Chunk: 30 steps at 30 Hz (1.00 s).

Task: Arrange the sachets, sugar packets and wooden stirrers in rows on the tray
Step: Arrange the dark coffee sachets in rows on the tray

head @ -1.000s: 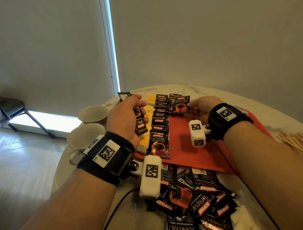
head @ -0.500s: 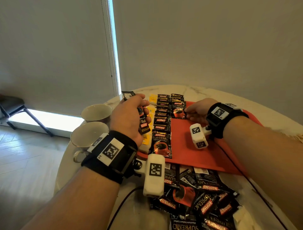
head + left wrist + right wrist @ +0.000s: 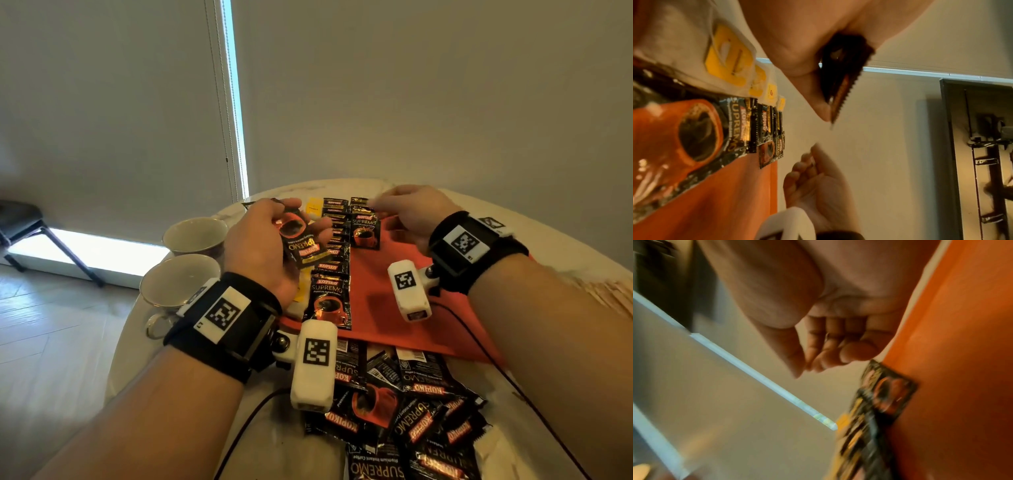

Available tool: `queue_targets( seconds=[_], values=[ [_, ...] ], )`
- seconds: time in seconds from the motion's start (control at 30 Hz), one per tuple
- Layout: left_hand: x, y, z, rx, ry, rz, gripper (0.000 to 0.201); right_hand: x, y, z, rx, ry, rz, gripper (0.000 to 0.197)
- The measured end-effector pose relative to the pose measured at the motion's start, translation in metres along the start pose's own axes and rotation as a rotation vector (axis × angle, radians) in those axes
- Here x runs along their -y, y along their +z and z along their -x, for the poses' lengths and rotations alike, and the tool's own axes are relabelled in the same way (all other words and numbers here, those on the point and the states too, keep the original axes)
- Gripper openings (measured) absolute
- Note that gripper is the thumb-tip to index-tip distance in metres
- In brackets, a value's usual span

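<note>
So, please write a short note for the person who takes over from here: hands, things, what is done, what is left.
Left hand grips a few coffee sachets.
Right hand, holding nothing, hangs over the far end of the red tray.
Done: one row of yellow packets, one full sachet row; a second sachet row is just begun.
Left: the loose sachet pile near you and the wooden stirrers to the right, not yet placed.

Right wrist view smeared by motion: print on the black sachets (image 3: 875,408) unreadable. Wooden stirrers (image 3: 613,291) cut off by the head view's right edge. Loose sachet pile (image 3: 411,421) cropped at the bottom. Yellow packets (image 3: 312,208) mostly hidden behind left hand (image 3: 263,243).
</note>
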<state>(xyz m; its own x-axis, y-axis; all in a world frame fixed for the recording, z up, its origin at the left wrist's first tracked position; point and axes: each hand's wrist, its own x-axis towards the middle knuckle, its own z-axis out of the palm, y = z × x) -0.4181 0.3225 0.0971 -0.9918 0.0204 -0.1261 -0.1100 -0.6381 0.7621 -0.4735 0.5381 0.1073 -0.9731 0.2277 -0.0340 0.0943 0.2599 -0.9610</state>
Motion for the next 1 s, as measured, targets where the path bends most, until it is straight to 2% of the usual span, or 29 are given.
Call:
queue_targets(
  seconds=[0.07, 0.17, 0.27, 0.33, 0.47, 0.6, 0.9, 1.0],
  values=[
    [0.001, 0.002, 0.0, -0.022, 0.028, -0.019, 0.025, 0.011, 0.012, 0.019, 0.177, -0.095, -0.043, 0.014],
    [0.001, 0.003, 0.001, -0.093, 0.106, -0.047, 0.022, 0.023, 0.025, 0.04, 0.462, -0.099, -0.071, 0.024],
    [0.0, 0.003, 0.004, -0.083, 0.148, -0.078, 0.011, 0.025, 0.031, 0.049, 0.615, -0.108, -0.02, 0.037],
    [0.001, 0.001, 0.002, -0.073, 0.163, -0.096, 0.011, 0.021, 0.035, 0.047, 0.598, -0.157, -0.022, 0.045],
    [0.002, -0.003, -0.005, -0.08, 0.155, -0.135, 0.017, 0.012, 0.038, 0.037, 0.399, -0.199, -0.3, 0.014],
    [0.008, -0.003, -0.006, -0.057, 0.097, -0.184, 0.021, 0.002, 0.04, 0.028, 0.279, -0.16, -0.546, 0.012],
    [0.008, -0.001, -0.001, 0.08, 0.048, -0.261, 0.035, -0.002, 0.041, 0.022, 0.283, -0.146, -0.635, 0.016],
    [0.009, -0.001, 0.0, 0.081, 0.041, -0.271, 0.035, -0.005, 0.042, 0.022, 0.271, -0.152, -0.648, 0.017]
  ],
)
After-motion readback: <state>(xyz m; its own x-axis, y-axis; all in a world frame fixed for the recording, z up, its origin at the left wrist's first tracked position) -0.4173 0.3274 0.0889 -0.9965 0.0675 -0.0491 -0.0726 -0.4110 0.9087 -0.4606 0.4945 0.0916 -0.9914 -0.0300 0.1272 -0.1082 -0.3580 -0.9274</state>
